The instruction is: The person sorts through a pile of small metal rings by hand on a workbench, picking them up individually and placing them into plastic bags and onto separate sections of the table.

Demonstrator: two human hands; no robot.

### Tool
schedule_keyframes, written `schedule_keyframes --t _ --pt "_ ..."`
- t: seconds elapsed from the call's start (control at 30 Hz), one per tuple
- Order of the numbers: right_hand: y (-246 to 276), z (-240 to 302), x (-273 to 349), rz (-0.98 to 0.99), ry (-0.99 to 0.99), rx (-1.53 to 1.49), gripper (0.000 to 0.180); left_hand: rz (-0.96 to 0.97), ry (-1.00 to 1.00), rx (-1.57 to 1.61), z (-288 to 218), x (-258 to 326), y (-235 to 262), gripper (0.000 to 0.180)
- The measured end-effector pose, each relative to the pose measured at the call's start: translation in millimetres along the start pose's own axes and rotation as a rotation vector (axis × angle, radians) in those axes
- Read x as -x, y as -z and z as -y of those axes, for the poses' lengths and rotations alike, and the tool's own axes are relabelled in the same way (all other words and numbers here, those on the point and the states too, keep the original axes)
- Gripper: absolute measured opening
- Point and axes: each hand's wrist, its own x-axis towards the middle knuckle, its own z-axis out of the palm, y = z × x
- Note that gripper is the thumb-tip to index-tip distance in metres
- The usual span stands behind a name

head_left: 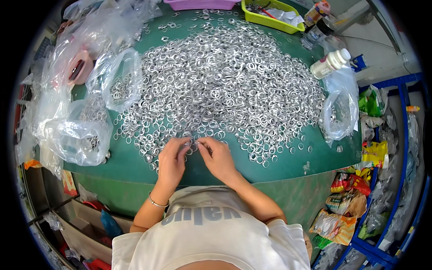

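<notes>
A broad heap of small silvery metal rings [225, 81] covers much of the green table [288, 162]. Both my hands are at its near edge, fingertips close together. My left hand [172, 157] is closed, thumb and fingers pinching a ring at the tips. From the other side, my right hand [219, 160] is pinched too, with a ring at its fingertips. The rings are tiny here, and the fingers partly cover them. Loose rings lie on the tabletop around both hands.
Clear plastic bags [78, 141] holding rings crowd the left side, near a pink container [81, 67]. Another bag of rings [339, 117] hangs at the right edge. A yellow-green tray [272, 20], a purple basin [202, 4] and a white bottle [330, 64] stand farther back.
</notes>
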Motion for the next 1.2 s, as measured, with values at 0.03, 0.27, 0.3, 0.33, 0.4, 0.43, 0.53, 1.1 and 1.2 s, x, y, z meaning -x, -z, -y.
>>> schedule_keyframes --t 0.03,0.27,0.3,0.33,0.4,0.43,0.53,1.1,1.2 --pt "1 -1 0 -0.027 -0.002 0.077 0.017 -0.009 0.012 0.003 -1 0 0 0.025" --pt "19 9 -3 0.154 -0.011 -0.239 0.028 0.083 0.342 0.423 3 -4 -1 0.016" --pt "16 7 -3 0.164 -0.016 -0.326 0.029 0.156 0.501 0.653 6 -6 -2 0.02" --pt "14 5 -4 0.176 -0.02 -0.413 0.03 0.214 0.561 0.784 6 -7 -1 0.02" --pt "14 -2 -6 0.177 -0.065 -0.455 0.026 0.335 0.679 1.043 4 -9 1 0.02" --pt "14 -8 -9 0.196 -0.063 -0.467 0.026 0.353 0.691 1.109 5 -9 -1 0.022" --pt "18 -9 -10 0.15 -0.076 -0.539 0.02 0.367 0.677 1.134 4 -9 -5 0.022" --pt "45 -2 -4 0.21 -0.145 -0.453 0.014 0.455 0.732 1.059 -10 -5 -4 0.022" --pt "52 1 -4 0.279 -0.237 -0.51 0.014 0.43 0.719 0.965 -10 -6 -4 0.021"
